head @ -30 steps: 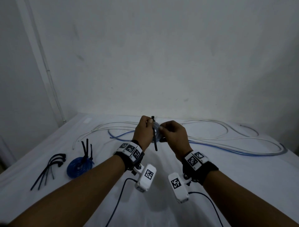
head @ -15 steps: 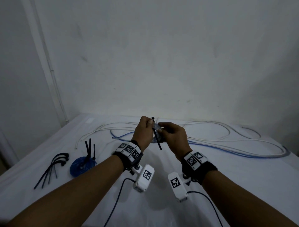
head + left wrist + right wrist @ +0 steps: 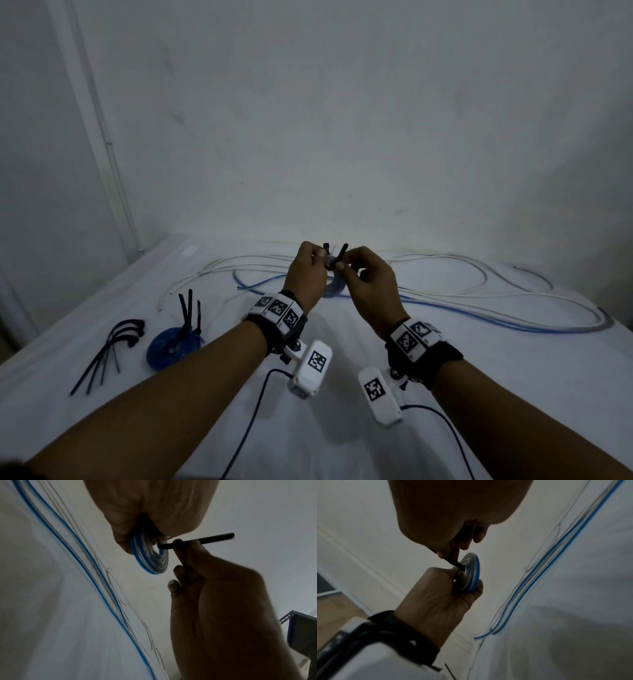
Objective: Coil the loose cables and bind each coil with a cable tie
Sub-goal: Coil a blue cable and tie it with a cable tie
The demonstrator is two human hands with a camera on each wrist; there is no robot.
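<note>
My left hand [image 3: 310,270] grips a small blue-and-clear cable coil [image 3: 150,558] above the middle of the white table [image 3: 342,428]. The same coil [image 3: 471,573] stands on edge between thumb and fingers in the right wrist view. My right hand [image 3: 363,277] pinches a black cable tie [image 3: 197,540] that runs through the coil's centre. The tie's free end [image 3: 342,251] points up between both hands, and its head [image 3: 326,245] sticks up beside my left fingers.
A finished blue coil [image 3: 174,346] with ties sticking up lies at the left. Several spare black ties [image 3: 109,349] lie further left. Loose white cable [image 3: 479,274] and blue cable [image 3: 462,313] sprawl across the back of the table. Wrist-camera leads [image 3: 246,425] trail toward me.
The tie's tail, which hung down below the coil, has been swung up and now points upward between the hands. Both hands stay at the coil.
</note>
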